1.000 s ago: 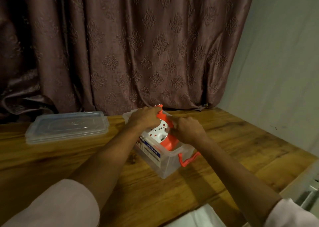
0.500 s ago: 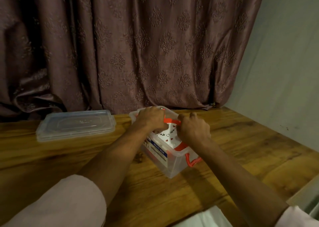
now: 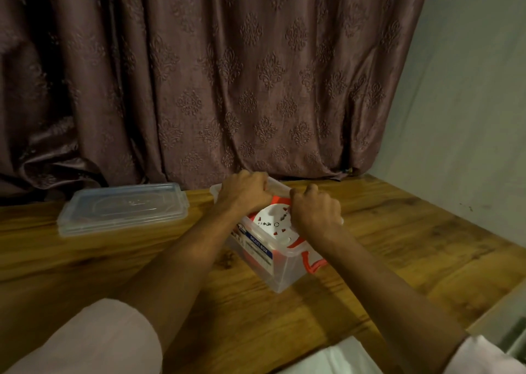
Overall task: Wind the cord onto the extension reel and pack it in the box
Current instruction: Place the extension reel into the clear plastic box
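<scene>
I see a wooden table [image 3: 398, 245] with a pronounced grain, its top warm brown and lightly glossy. Behind it hangs a heavy mauve curtain [image 3: 227, 74], embossed with a repeating damask motif, falling in folds and bunching at the far left where it meets the table's back edge. To the right stands a plain pale wall [image 3: 469, 103], bearing a few small dark marks. Lighting is dim and warm.

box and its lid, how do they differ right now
The clear box sits near the table's middle with both hands at its rim; the lid lies apart to its left, untouched. The box is deep and holds the red-and-white extension reel; the lid is flat and holds nothing. The box bears a blue label; the lid is plain. Both are clear plastic.
</scene>
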